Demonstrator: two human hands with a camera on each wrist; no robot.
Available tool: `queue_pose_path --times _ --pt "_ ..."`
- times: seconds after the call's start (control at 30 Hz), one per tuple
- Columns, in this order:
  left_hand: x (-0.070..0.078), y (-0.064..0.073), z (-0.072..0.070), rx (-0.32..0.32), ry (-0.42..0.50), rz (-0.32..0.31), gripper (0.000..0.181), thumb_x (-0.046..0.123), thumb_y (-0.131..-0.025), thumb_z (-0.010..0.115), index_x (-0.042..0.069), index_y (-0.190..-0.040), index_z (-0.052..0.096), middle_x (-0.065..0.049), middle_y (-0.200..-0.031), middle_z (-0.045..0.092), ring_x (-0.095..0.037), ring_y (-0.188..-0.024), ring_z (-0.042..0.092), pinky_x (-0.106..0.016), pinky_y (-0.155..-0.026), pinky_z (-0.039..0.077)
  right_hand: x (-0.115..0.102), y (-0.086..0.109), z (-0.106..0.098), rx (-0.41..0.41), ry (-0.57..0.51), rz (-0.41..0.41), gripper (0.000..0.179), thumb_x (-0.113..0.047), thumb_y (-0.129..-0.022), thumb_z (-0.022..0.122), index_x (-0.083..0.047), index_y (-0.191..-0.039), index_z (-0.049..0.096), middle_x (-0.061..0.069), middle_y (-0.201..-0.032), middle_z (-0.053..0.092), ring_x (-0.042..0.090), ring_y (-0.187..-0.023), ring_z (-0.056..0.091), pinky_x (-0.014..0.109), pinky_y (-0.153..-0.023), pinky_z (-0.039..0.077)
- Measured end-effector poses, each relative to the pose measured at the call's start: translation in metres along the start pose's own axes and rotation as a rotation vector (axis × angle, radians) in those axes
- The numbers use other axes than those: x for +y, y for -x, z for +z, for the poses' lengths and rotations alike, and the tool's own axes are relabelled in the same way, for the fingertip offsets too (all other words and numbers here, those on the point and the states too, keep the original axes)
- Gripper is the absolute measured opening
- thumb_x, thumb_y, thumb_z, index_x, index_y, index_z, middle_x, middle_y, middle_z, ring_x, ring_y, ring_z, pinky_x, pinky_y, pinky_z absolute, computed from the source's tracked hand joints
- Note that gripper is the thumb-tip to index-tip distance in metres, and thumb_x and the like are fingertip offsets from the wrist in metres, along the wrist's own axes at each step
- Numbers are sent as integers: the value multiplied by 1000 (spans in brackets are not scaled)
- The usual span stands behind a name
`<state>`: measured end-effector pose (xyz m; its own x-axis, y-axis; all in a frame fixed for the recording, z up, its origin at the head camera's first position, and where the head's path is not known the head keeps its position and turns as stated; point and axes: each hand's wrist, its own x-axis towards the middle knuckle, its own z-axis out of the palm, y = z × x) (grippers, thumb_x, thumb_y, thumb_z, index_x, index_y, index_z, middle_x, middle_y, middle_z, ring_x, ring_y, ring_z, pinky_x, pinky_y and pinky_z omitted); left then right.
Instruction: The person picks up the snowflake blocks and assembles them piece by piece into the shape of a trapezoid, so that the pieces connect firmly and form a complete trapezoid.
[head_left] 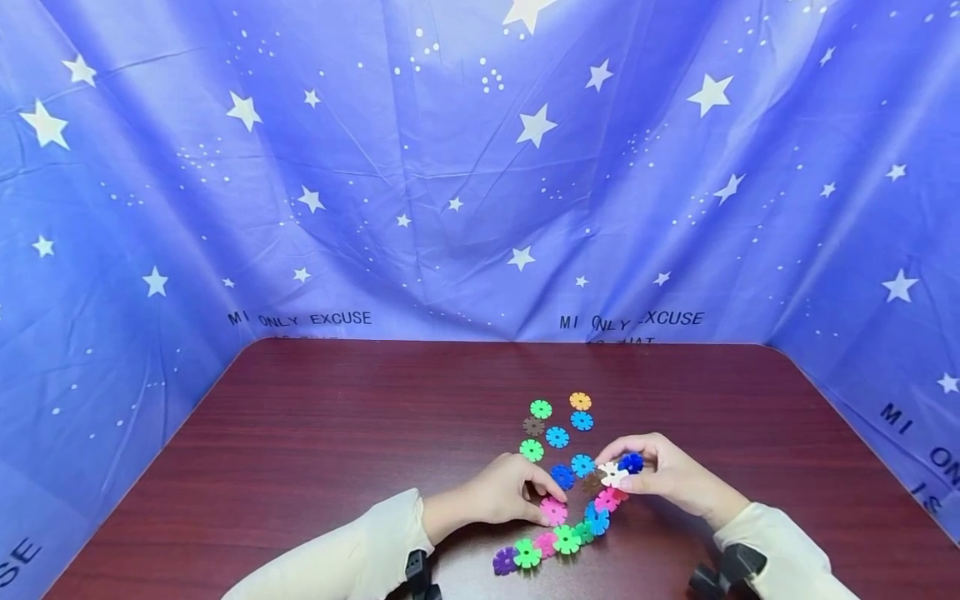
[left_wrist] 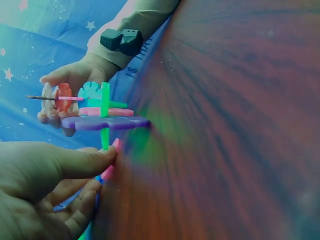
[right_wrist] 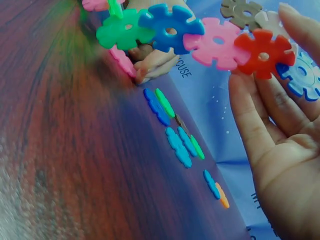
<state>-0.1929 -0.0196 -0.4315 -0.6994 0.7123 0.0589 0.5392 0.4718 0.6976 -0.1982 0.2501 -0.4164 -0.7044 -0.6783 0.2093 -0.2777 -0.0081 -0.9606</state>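
Note:
A chain of notched plastic snowflake discs [head_left: 567, 539] slants up from the table toward my right hand [head_left: 671, 475]. That hand pinches the chain's far end at the white disc [head_left: 613, 475], with a dark blue disc [head_left: 631, 463], a brown disc [head_left: 595, 481] and a red disc [right_wrist: 264, 52] joined around it. The near end has a purple disc [head_left: 506, 561]. Left of the chain, my left hand [head_left: 506, 492] pinches a separate pink snowflake disc [head_left: 553, 511] by its edge, low over the table; in the left wrist view the thumb partly hides it.
Beyond the hands, several loose discs lie flat on the dark red wooden table [head_left: 337, 433]: blue [head_left: 557, 437], green [head_left: 541, 409], brown [head_left: 533, 426] and orange [head_left: 581, 402]. A blue star-patterned cloth [head_left: 450, 167] surrounds the table's back and sides.

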Motion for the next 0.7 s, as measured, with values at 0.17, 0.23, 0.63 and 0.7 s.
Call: queue_pose_path --times 0.17,0.23,0.63,0.7 --pt "-3 7 -11 61 -69 -56 27 11 -70 83 17 -95 76 13 -85 67 5 -75 54 -10 -67 45 1 -2 5 62 32 -20 24 2 -86 58 3 -109 64 -2 -84 70 4 -71 60 29 -56 51" --pt "-6 11 -16 78 -56 -90 26 10 -70 84 16 -93 76 13 -85 67 5 -71 55 -11 -66 46 1 -3 8 89 51 -31 24 4 -86 58 5 -110 63 -2 -84 70 3 -70 60 29 -55 51" --pt "-15 17 -41 197 481 -233 17 -5 -77 72 -3 -94 72 -11 -81 70 -9 -62 60 -25 -58 52 0 -12 27 332 212 54 25 -4 -84 66 5 -108 65 -6 -79 67 5 -61 52 25 -48 44" --pt "-11 15 -43 228 549 -248 17 -2 -79 72 -4 -95 71 -10 -81 70 -10 -63 61 -28 -60 54 0 -15 31 365 227 68 25 -6 -84 67 3 -108 66 -5 -85 69 6 -63 54 24 -52 46"
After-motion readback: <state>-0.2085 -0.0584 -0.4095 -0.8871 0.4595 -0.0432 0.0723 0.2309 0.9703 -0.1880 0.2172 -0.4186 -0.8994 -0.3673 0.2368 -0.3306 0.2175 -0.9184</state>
